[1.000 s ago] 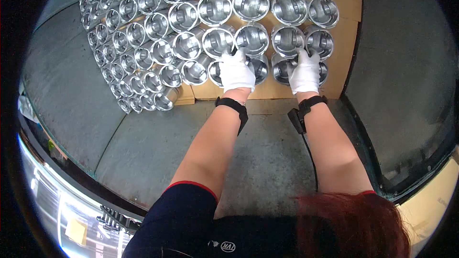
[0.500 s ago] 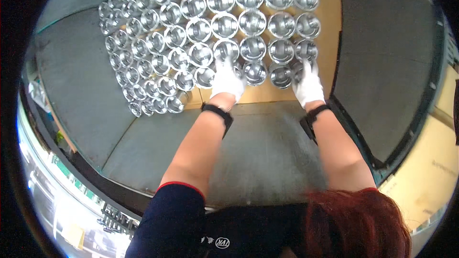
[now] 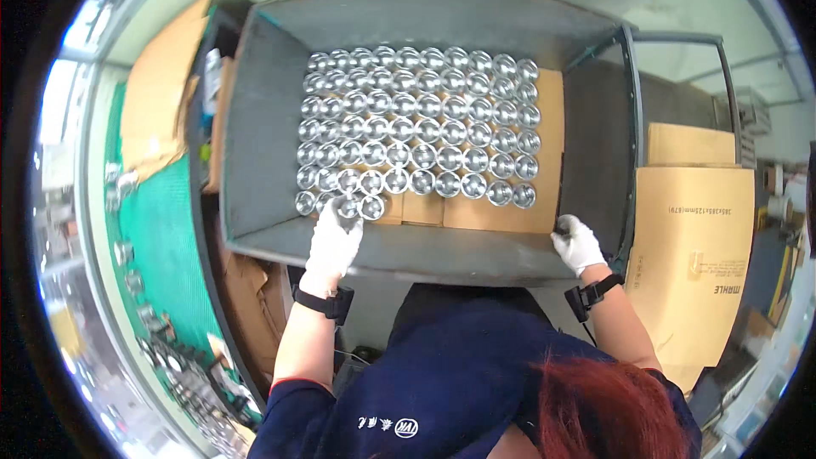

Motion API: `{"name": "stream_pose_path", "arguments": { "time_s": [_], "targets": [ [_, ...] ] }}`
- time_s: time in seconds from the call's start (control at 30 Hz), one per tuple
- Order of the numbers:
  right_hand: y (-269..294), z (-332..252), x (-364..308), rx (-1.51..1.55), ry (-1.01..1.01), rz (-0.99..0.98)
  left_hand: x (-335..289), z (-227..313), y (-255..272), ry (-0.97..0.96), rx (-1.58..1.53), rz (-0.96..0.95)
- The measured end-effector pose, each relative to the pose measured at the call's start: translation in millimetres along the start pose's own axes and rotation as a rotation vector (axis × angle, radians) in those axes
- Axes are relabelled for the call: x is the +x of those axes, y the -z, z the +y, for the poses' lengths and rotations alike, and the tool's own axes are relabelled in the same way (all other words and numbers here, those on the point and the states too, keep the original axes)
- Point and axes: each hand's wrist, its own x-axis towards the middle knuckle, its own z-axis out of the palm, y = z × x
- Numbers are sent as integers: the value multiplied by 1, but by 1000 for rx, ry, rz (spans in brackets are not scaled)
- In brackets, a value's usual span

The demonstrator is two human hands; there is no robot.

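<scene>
Shiny metal pistons (image 3: 427, 129), several rows of them, stand close together on brown cardboard (image 3: 501, 219) inside a grey metal bin. At the left end of the nearest, short row, my white-gloved left hand (image 3: 333, 240) has its fingers closed on a piston (image 3: 346, 207), which they partly cover. Just right of it stands another piston (image 3: 371, 207). My right hand (image 3: 579, 246), also gloved, is over the bin's near wall by the right corner, apart from the pistons. Its fingers are half bent with a gap at the thumb, and no piston shows in it.
The grey bin (image 3: 408, 260) has raised walls all round. Flat cardboard (image 3: 693, 255) stands to its right. On the left is a green ribbed surface (image 3: 170, 238) with metal parts along it, and more cardboard (image 3: 161, 93) behind.
The view has drawn back and shows the whole bin. My left hand has moved to the left end of the nearest row; my right hand has left the pistons for the near right corner.
</scene>
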Motion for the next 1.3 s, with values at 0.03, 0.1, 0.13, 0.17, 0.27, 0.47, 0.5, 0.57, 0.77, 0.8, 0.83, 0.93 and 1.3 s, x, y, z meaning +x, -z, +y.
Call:
{"name": "stream_pose_path", "arguments": {
  "time_s": [0.03, 0.1, 0.13, 0.17, 0.27, 0.47, 0.5, 0.57, 0.77, 0.8, 0.83, 0.93, 1.3],
  "targets": [
    [-10, -8, -8, -103, 124, -3, -24, -10, 10, -3, -24, 32],
    [-25, -43, -25, -155, 225, -155, -78, -9, 37, 83, -97, 35],
    [-31, -65, -34, -217, 252, -254, -106, -12, 45, 132, -136, 39],
    [-44, -76, -38, -281, 358, -324, -134, -49, 35, 58, -18, 165],
    [-73, -120, -68, -334, 524, -360, -238, -96, 41, 216, 8, 161],
    [-143, -158, -139, -153, 656, -507, -389, -176, 81, 470, 67, 268],
    [-148, -168, -151, -186, 680, -554, -404, -188, 85, 509, 44, 330],
    [-164, -179, -162, -255, 857, -593, -435, -207, 93, 533, 25, 443],
    [-206, -233, -176, -226, 906, -586, -520, -319, 150, 705, 134, 732],
    [-219, -251, -169, -309, 937, -543, -537, -332, 163, 802, 107, 755],
    [-235, -269, -168, -290, 961, -544, -558, -359, 172, 891, 73, 827],
    [-287, -340, -170, -181, 1035, -575, -617, -451, 203, 1141, 271, 983],
    [-397, -596, -385, -90, 1234, -715, -699, -631, 310, 1115, 489, 653]
  ]
}}
